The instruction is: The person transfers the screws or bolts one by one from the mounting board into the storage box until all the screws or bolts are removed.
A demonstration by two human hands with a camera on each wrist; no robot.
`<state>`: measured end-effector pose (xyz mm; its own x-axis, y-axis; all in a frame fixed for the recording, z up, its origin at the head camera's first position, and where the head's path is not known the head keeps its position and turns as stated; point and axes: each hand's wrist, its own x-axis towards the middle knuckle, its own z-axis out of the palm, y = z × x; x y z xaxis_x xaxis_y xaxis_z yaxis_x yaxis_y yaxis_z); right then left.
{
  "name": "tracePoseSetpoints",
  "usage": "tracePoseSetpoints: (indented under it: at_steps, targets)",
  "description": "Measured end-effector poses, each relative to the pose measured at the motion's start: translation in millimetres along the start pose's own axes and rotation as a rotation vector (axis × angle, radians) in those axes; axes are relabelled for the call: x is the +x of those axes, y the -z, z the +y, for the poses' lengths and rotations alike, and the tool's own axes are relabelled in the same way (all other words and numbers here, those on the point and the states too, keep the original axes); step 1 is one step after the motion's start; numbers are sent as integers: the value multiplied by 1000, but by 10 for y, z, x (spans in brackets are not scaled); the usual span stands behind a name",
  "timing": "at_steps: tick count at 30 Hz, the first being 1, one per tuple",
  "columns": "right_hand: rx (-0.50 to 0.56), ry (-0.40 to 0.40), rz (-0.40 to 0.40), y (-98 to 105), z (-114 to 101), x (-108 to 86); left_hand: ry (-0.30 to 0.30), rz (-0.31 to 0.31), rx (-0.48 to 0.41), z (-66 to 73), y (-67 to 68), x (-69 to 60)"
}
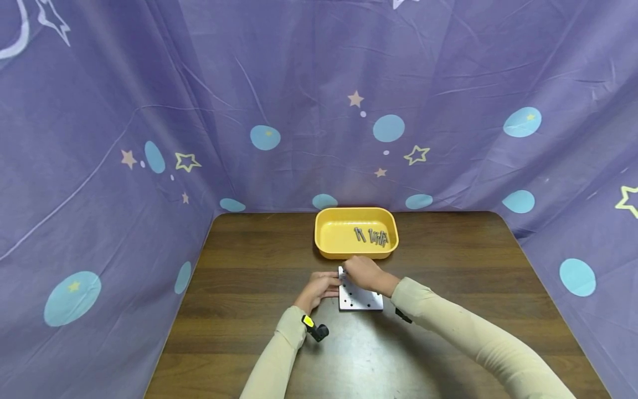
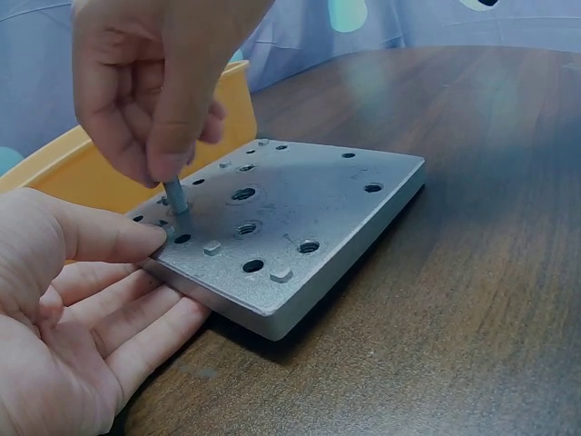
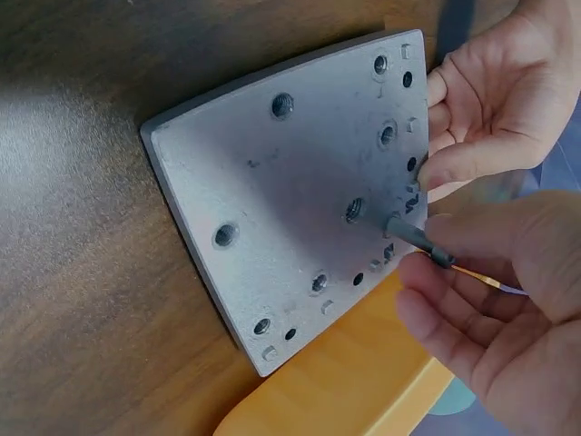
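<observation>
A flat grey metal plate (image 1: 360, 301) with several holes and small raised studs sits over the wooden table in front of the yellow tray. My left hand (image 1: 318, 289) grips its left edge, thumb on the top face and fingers beneath, as the left wrist view shows. My right hand (image 1: 368, 273) is above the plate's far left part. Between thumb and fingers it pinches a grey bolt (image 3: 413, 238), whose lower end meets a hole near that same edge (image 2: 179, 198). How deep the bolt sits cannot be told.
Just behind the plate stands a yellow tray (image 1: 329, 255) with several loose bolts (image 1: 377, 237) toward its right side. Brown wooden table top (image 1: 463, 266) spreads around. Purple patterned curtains (image 1: 319, 111) hang at the back and both sides.
</observation>
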<state>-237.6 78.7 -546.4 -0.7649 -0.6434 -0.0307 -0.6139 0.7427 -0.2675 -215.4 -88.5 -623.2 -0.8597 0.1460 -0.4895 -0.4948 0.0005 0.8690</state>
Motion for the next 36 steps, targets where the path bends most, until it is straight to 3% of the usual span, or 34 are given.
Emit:
tracePoseSetpoints:
  at_steps: [2,8,16,24,31,36]
  targets:
    - [-3,1,4,6,-4,-6,0,3,5,5,-3,-7]
    - [-28,-103,9,-27,-11,-38,-7,-3,-8,6,-11,-14]
    - [-25,-31,-24,-35,9,-34,-19,-14,-6,-12,-9,-7]
    - [52,-96,54,-28,7,-36,-22,-9,-9,-13,-4,-7]
    - [29,-18,23,-32,-14,-32,-7,-19,-16,-17,0,2]
    - [9,-104,0,4,-59,-34,-18,-21,-13,-16,-4,10]
